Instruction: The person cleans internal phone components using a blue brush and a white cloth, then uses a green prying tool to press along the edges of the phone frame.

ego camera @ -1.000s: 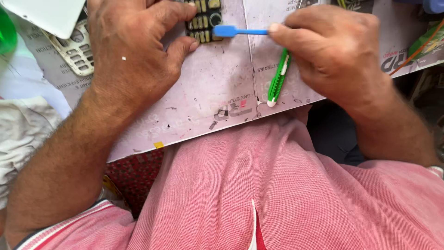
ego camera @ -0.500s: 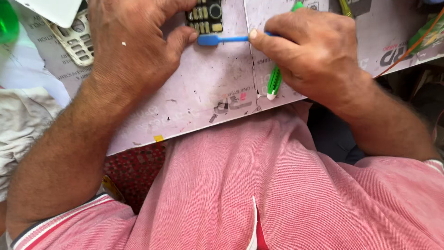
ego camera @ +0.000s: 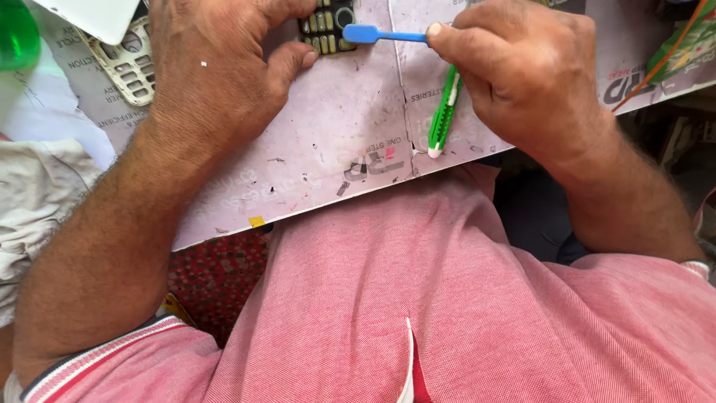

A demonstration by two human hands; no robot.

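Head view, looking down at a lap-held work board. The pale, scuffed cardboard sheet fills the upper half of the frame; a pink shirt fills the lower half.

Left hand, upper left: curled down over a dark keypad board at the top centre edge. The thumb tip presses beside the board's lower left corner; the fingers lie above it and are cut off by the frame edge, so how fully they clasp the board cannot be told.

Right hand, upper right: closed in a pinch. Thumb and forefinger grip the handle of a blue brush, which points left along the top of the frame, its head resting at the keypad board's right edge.

A green-and-white tool lies on the work board just under the right hand, running down from the fingers to a white tip near the board's lower edge; whether the hand touches it cannot be told.

Upper left corner: a pale keypad cover beside the left wrist, a white sheet above it, and a green bottle at the frame edge. A grey cloth lies at mid left.
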